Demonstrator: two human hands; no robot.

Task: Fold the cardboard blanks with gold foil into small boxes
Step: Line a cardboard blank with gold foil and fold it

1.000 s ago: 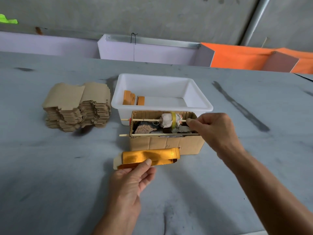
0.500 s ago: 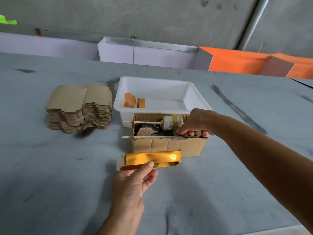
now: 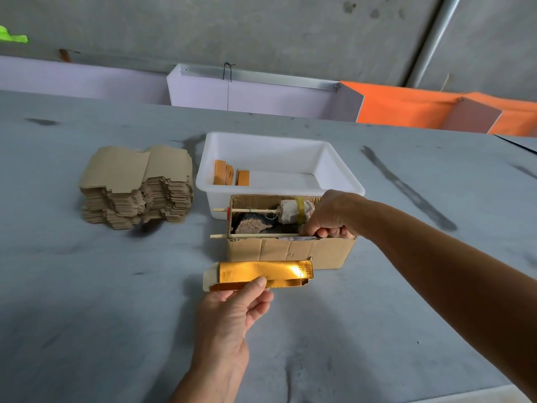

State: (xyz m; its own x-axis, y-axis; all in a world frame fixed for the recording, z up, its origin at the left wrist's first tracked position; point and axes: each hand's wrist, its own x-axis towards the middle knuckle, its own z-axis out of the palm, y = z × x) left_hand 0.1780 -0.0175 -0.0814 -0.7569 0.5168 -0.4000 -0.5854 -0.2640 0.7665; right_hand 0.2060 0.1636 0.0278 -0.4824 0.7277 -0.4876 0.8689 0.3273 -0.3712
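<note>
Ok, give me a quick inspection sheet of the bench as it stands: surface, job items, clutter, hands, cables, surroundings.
Surface: grey table, dark smudges.
Job's things: gold foil blank, partly folded; stack of cardboard blanks; white bin holding three orange pieces.
Clutter: open cardboard box with sticks and a wrapped bundle.
Grips: left hand pinches the blank; right hand curled on something inside the box.
Cables: nothing seen.
Surroundings: concrete wall, lilac and orange panels.
</note>
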